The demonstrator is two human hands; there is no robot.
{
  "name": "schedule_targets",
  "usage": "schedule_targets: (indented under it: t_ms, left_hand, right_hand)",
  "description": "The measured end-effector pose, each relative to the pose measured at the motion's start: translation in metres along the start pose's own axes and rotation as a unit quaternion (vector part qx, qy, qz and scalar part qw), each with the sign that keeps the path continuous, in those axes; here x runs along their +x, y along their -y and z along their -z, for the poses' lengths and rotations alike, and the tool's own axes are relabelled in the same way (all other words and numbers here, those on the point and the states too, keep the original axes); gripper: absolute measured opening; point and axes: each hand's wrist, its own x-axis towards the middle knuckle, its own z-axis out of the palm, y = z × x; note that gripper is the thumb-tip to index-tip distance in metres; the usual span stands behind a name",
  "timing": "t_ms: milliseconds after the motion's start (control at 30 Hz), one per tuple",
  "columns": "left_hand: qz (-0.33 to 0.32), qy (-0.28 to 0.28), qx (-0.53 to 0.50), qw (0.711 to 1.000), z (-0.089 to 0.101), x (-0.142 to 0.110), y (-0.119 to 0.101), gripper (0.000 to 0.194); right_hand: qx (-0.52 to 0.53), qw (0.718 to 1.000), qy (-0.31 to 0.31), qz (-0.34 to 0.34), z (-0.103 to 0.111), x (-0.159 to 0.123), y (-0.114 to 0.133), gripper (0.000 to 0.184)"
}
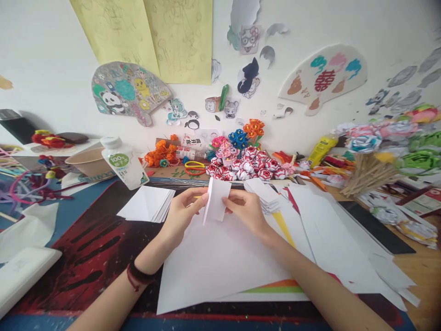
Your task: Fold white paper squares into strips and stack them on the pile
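Between my two hands a small folded white paper (217, 200) is held upright above the large white sheet (220, 262). My left hand (184, 214) pinches its left flap between thumb and fingers. On the other side, my right hand (246, 209) grips the right edge with thumb and fingertips. Left of my left hand lies a stack of white paper squares (146, 204). Just beyond my right hand sits a pile of folded white papers (263, 195). The fingers behind the folded paper are partly hidden.
A white bottle (124, 163) and a bowl (91, 163) stand at the back left. Red-and-white paper flowers (251, 164) line the back. Larger white sheets (330, 234) and a black flat object (375, 225) lie to the right. A white box (25, 276) is at the left.
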Motion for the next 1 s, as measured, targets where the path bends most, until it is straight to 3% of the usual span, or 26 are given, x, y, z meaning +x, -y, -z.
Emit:
schedule_targets:
  t_ms: [367,567,733,1000]
  left_hand:
    - [0.036,0.035,-0.035,0.998,-0.002,0.0,0.0,0.031]
    - [0.022,0.024,-0.022,0.999,-0.005,-0.002,0.005,0.03]
    - [0.034,0.046,0.003,0.998,-0.008,-0.006,0.002,0.032]
    - [0.016,0.049,-0.01,0.999,-0.005,-0.005,0.002,0.029]
  right_hand:
    - [0.004,0.996,0.082,0.044,0.001,0.0,0.006,0.027]
    - [0.041,0.996,0.077,0.012,-0.002,-0.003,0.009,0.031]
    - [0.024,0.998,0.055,0.03,-0.003,-0.004,0.008,0.026]
    - [0.047,0.995,0.077,0.036,-0.001,-0.005,0.012,0.021]
